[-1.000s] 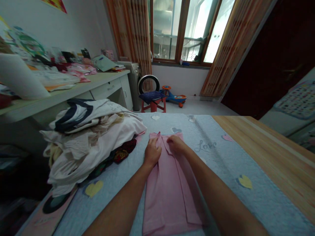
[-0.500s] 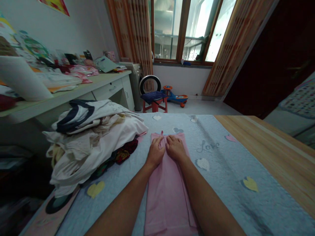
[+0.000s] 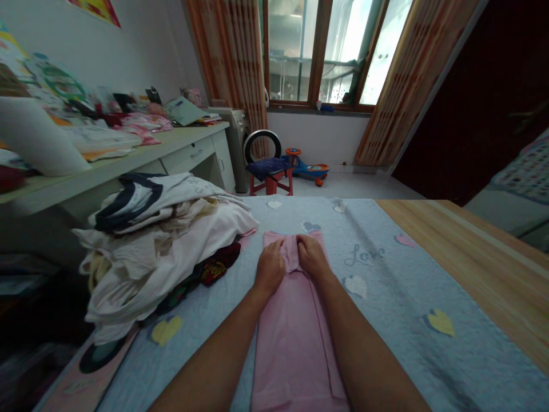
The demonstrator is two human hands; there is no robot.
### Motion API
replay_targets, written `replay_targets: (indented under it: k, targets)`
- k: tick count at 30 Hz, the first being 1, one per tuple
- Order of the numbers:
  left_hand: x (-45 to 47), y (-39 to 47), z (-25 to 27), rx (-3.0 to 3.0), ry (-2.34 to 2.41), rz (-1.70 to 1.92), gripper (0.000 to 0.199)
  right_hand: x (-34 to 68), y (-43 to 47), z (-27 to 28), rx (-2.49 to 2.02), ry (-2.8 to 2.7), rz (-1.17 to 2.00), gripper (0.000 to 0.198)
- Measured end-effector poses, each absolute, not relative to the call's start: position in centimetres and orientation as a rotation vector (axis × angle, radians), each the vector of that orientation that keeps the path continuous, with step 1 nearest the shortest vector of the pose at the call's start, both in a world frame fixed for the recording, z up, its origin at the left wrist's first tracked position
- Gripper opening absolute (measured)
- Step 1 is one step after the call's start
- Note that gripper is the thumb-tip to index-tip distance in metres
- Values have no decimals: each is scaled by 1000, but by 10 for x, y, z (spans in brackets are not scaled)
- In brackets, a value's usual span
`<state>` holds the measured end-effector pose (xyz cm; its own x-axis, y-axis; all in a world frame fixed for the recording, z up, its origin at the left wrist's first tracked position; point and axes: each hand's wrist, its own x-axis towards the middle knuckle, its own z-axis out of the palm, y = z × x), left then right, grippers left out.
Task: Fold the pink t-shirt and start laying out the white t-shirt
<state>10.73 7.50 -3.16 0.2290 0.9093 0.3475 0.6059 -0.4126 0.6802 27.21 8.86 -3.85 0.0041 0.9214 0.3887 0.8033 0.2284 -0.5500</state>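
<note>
A pink garment, folded into a long narrow strip, lies on the light blue cloth in front of me. At its far end my left hand pinches the left part of a turned-over flap. My right hand grips the flap's right part, fingers curled. Between the hands the flap is folded down toward me. The garment's exact kind cannot be made out. Both forearms rest low over it and hide part of its sides.
Left of the garment is a heap of crumpled clothes, mostly white. The blue cloth with heart shapes covers most of a wooden surface. A cluttered desk runs along the left wall. Beyond stand a red stool and a ride-on toy.
The hands have moved slightly apart at the garment's far end. A flap of the pink fabric now lies folded toward me between them, where the edge was upright before.
</note>
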Motion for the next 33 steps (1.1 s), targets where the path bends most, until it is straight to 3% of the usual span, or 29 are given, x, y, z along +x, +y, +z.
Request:
replay_targets:
  k: [8, 16, 28, 33]
  targets:
    - [110, 66, -33, 2498, 1533, 522, 45, 267, 85, -40, -1706, -1982, 161, 37]
    - [109, 65, -35, 2526, 1509, 479, 48, 266, 84, -36, -1736, -1880, 149, 45]
    - [108, 60, -27, 2584, 1518, 298, 55, 261, 77, -27, -1854, -1919, 127, 34]
    - [106, 63, -30, 2607, 1521, 304, 48, 263, 74, -19, -1893, -1878, 189, 34]
